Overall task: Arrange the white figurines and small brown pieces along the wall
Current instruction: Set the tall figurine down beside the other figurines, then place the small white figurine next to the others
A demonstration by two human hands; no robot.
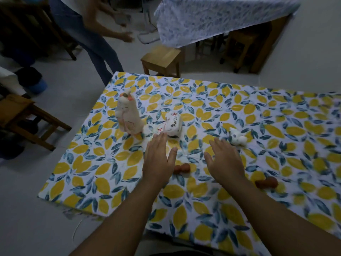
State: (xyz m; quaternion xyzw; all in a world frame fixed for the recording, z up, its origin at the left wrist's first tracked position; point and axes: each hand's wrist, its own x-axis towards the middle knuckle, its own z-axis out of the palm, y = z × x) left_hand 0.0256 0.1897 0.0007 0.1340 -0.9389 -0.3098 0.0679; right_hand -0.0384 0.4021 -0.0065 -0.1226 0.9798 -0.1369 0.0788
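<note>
A tall white cat figurine [127, 113] stands upright on the lemon-print tablecloth [92, 169]. To its right lies a squat white figurine [173, 124] with painted marks, and further right a small white cat figurine [237, 138]. Two small brown pieces lie nearer me: one [182, 168] between my hands, the other [266, 182] at the right. My left hand [159, 159] hovers flat and open, its fingertips close to the squat figurine. My right hand [225, 159] is open too, its fingers just left of the small cat. Neither hand holds anything.
Another person [92, 34] in jeans stands beyond the table's far left corner. A wooden stool [162, 59] sits behind the table, a second covered table [212, 17] further back. A wooden chair [24, 119] is on the left. A white wall [313, 61] borders the table's far right.
</note>
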